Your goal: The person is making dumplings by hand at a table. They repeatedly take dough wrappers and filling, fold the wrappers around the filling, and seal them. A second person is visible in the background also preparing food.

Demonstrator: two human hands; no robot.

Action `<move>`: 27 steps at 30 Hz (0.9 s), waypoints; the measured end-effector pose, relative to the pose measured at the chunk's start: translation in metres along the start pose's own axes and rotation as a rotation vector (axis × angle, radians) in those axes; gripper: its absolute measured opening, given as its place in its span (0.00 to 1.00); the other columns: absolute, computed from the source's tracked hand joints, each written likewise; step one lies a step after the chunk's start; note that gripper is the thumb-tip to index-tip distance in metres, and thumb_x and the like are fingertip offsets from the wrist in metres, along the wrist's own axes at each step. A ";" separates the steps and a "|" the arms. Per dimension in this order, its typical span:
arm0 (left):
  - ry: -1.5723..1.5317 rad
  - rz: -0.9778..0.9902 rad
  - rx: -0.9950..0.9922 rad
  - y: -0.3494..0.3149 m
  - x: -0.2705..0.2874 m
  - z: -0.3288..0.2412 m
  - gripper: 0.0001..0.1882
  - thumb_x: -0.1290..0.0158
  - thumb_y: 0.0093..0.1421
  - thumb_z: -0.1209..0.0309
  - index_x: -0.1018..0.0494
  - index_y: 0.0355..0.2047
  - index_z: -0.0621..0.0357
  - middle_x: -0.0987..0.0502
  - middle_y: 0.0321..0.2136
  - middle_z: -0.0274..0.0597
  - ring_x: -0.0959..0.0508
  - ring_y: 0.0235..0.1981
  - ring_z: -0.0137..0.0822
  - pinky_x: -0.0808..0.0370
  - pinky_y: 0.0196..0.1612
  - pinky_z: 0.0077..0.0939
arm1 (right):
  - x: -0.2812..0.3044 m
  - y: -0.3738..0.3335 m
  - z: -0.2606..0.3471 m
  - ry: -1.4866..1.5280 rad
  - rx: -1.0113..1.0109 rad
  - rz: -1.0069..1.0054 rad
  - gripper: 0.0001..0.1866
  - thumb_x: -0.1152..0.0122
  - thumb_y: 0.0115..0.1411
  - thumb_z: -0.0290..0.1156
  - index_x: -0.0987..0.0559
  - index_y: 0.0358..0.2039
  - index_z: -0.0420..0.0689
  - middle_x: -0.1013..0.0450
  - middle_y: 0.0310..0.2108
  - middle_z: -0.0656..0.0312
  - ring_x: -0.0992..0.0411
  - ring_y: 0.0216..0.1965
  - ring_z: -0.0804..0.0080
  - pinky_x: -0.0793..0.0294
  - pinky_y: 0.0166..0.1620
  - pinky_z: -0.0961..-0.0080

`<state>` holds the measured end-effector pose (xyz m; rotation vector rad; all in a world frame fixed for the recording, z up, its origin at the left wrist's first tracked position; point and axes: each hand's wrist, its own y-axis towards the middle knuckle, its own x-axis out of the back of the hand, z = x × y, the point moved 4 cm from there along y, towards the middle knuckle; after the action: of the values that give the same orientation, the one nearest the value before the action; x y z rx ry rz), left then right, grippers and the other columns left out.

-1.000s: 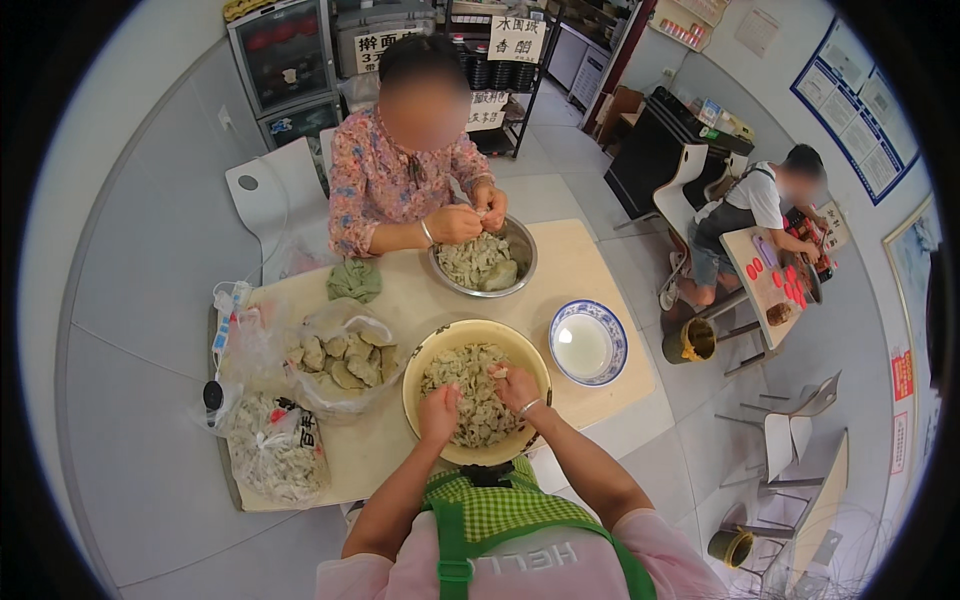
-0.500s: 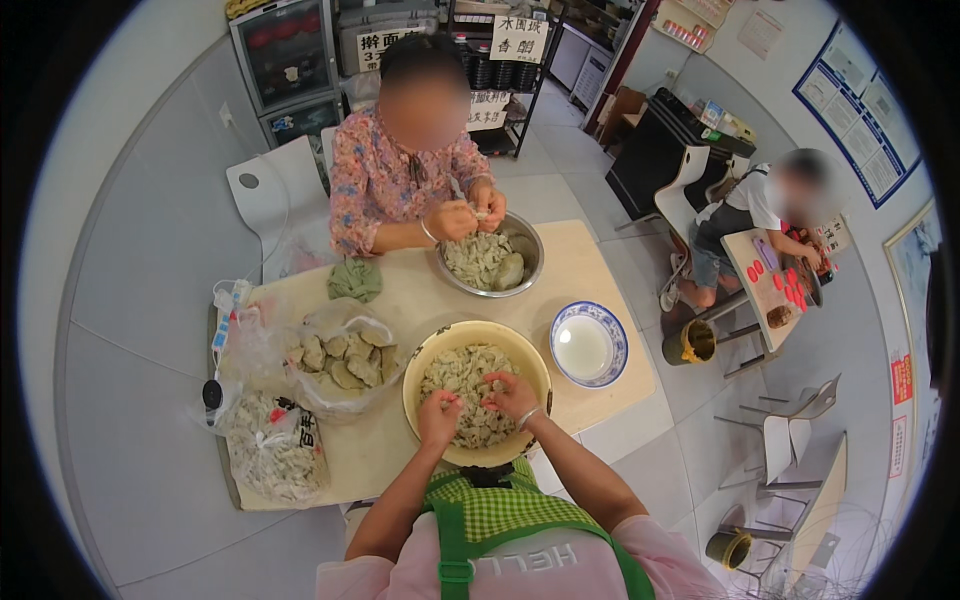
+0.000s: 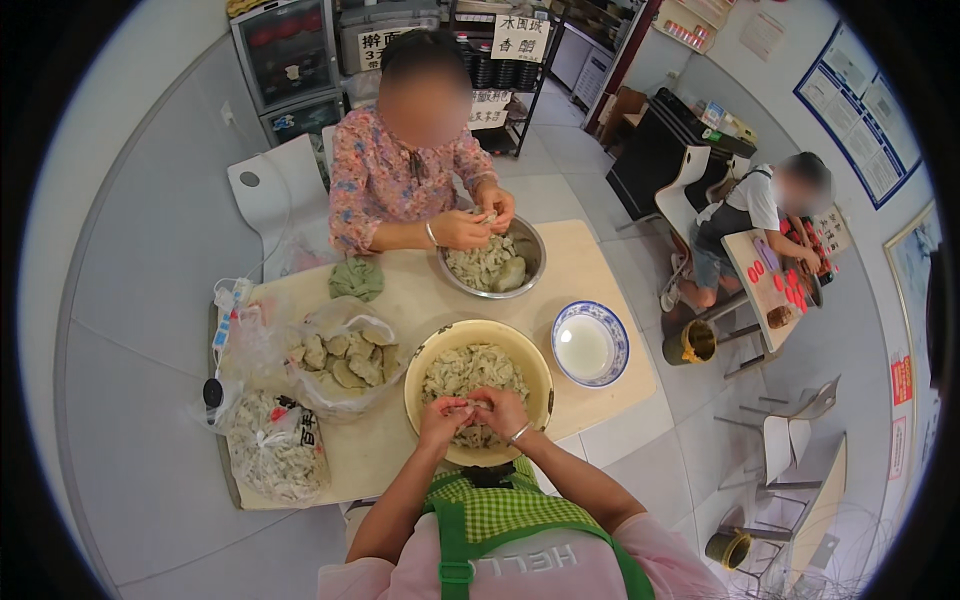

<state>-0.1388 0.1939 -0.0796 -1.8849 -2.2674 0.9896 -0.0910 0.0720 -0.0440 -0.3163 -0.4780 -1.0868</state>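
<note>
Cream basin (image 3: 538, 387) | pale scraps (image 3: 475, 368) inside | left hand (image 3: 440, 420), right hand (image 3: 503, 410) above, fingertips pinched around small piece (image 3: 466, 405)

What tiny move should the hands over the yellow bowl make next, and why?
Perhaps the left hand and right hand should pull slightly apart, since they meet over the bowl, seemingly pinching something, and small torn-looking bits lie below.

own hands (image 3: 500, 410): 2 | cream basin (image 3: 537, 385): 1 | steel bowl (image 3: 535, 248): 1 | blue-rimmed bowl (image 3: 621, 336): 1 | bins (image 3: 681, 350): 2
</note>
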 end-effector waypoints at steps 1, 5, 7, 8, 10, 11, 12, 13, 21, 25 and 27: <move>0.027 0.002 -0.010 -0.001 0.001 0.002 0.08 0.47 0.51 0.75 0.31 0.31 0.64 0.27 0.24 0.38 0.27 0.24 0.27 0.29 0.27 0.18 | 0.001 -0.002 0.004 -0.043 0.008 -0.022 0.10 0.41 0.46 0.26 0.26 0.32 0.41 0.27 0.26 0.58 0.27 0.26 0.71 0.29 0.30 0.77; 0.167 0.013 -0.036 -0.001 0.001 0.002 0.08 0.49 0.53 0.74 0.31 0.33 0.63 0.27 0.25 0.38 0.27 0.24 0.27 0.29 0.27 0.18 | 0.005 -0.008 0.013 -0.031 -0.083 0.017 0.11 0.41 0.45 0.28 0.27 0.32 0.41 0.27 0.27 0.57 0.27 0.27 0.70 0.29 0.31 0.77; 0.223 0.014 -0.025 -0.001 -0.001 0.003 0.08 0.50 0.53 0.73 0.32 0.34 0.63 0.28 0.25 0.38 0.27 0.24 0.27 0.29 0.27 0.19 | 0.006 -0.010 0.015 -0.004 -0.089 -0.027 0.11 0.42 0.46 0.27 0.28 0.32 0.41 0.27 0.26 0.57 0.27 0.27 0.69 0.29 0.30 0.77; 0.234 0.010 -0.014 -0.002 -0.002 0.003 0.08 0.50 0.54 0.73 0.32 0.34 0.63 0.28 0.25 0.38 0.27 0.23 0.27 0.29 0.26 0.19 | 0.005 -0.010 0.013 0.003 -0.093 -0.033 0.11 0.42 0.45 0.28 0.28 0.32 0.42 0.27 0.26 0.57 0.27 0.27 0.68 0.29 0.31 0.76; 0.237 0.017 -0.010 -0.001 -0.007 0.005 0.09 0.51 0.54 0.71 0.32 0.34 0.62 0.28 0.25 0.37 0.28 0.23 0.27 0.29 0.25 0.19 | 0.002 -0.011 0.007 0.017 -0.102 -0.044 0.11 0.42 0.45 0.28 0.29 0.32 0.42 0.27 0.26 0.57 0.27 0.27 0.66 0.29 0.31 0.75; 0.228 0.025 -0.017 0.000 -0.009 0.006 0.09 0.51 0.55 0.71 0.32 0.34 0.62 0.29 0.24 0.37 0.28 0.22 0.27 0.30 0.24 0.20 | 0.001 -0.010 0.007 -0.016 -0.081 -0.027 0.11 0.43 0.46 0.28 0.29 0.32 0.43 0.27 0.26 0.56 0.27 0.27 0.65 0.29 0.31 0.74; 0.218 0.031 -0.024 0.000 -0.010 0.007 0.09 0.51 0.55 0.70 0.32 0.34 0.62 0.29 0.24 0.36 0.29 0.22 0.26 0.30 0.23 0.20 | 0.000 -0.009 0.008 -0.049 -0.059 -0.009 0.10 0.45 0.47 0.27 0.29 0.33 0.44 0.28 0.26 0.55 0.28 0.27 0.63 0.30 0.31 0.73; 0.264 0.022 -0.038 -0.001 -0.010 0.007 0.08 0.52 0.55 0.70 0.32 0.32 0.62 0.30 0.23 0.36 0.29 0.21 0.27 0.31 0.23 0.20 | -0.001 -0.008 0.009 -0.082 -0.037 0.009 0.10 0.46 0.47 0.27 0.29 0.33 0.44 0.28 0.26 0.55 0.28 0.27 0.62 0.30 0.31 0.72; 1.138 -0.128 -0.531 0.006 0.000 -0.026 0.11 0.49 0.49 0.74 0.33 0.34 0.61 0.33 0.37 0.52 0.28 0.29 0.44 0.32 0.32 0.37 | 0.046 0.045 -0.022 -0.277 0.034 -0.159 0.14 0.51 0.48 0.23 0.29 0.38 0.45 0.30 0.31 0.48 0.31 0.33 0.54 0.32 0.37 0.66; 1.161 -0.283 -0.539 0.029 0.005 -0.036 0.13 0.48 0.45 0.78 0.33 0.34 0.60 0.38 0.43 0.56 0.30 0.36 0.51 0.33 0.38 0.40 | 0.037 0.065 -0.037 -0.280 0.065 -0.058 0.18 0.48 0.46 0.23 0.29 0.41 0.47 0.30 0.32 0.51 0.32 0.37 0.56 0.33 0.39 0.67; 1.182 -0.215 -0.358 0.041 0.000 -0.030 0.13 0.49 0.45 0.79 0.33 0.34 0.59 0.36 0.41 0.57 0.30 0.37 0.53 0.33 0.40 0.41 | 0.016 0.060 -0.049 -0.297 -0.013 -0.037 0.17 0.46 0.45 0.23 0.28 0.39 0.47 0.30 0.32 0.52 0.32 0.37 0.56 0.33 0.39 0.67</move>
<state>-0.0910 0.2100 -0.0759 -1.5470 -1.8057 -0.5221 -0.0202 0.0627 -0.0789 -0.4850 -0.7431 -1.0835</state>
